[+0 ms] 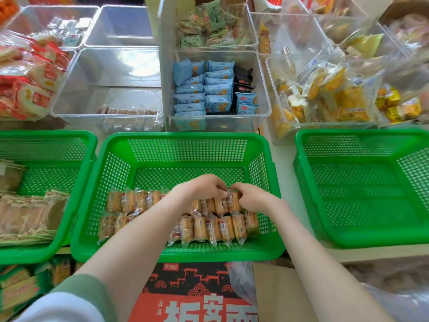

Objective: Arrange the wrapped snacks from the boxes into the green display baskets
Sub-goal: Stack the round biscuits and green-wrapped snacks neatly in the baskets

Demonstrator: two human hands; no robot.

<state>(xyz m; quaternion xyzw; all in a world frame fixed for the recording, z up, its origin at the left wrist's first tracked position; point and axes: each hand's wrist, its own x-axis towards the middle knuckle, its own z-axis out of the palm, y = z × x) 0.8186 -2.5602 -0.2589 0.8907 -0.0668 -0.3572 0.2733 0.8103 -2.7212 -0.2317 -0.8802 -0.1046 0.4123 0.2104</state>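
Pinching wrapped snacks [218,205] in the back row, the left hand [205,185] and right hand [251,197] are curling their fingers around them. Both rows are lying along the near edge of the middle green basket [185,138].

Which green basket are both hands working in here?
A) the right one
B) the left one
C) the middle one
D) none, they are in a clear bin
C: the left hand and the right hand both grip packets at the right end of the back row of wrapped biscuits inside the middle green basket.
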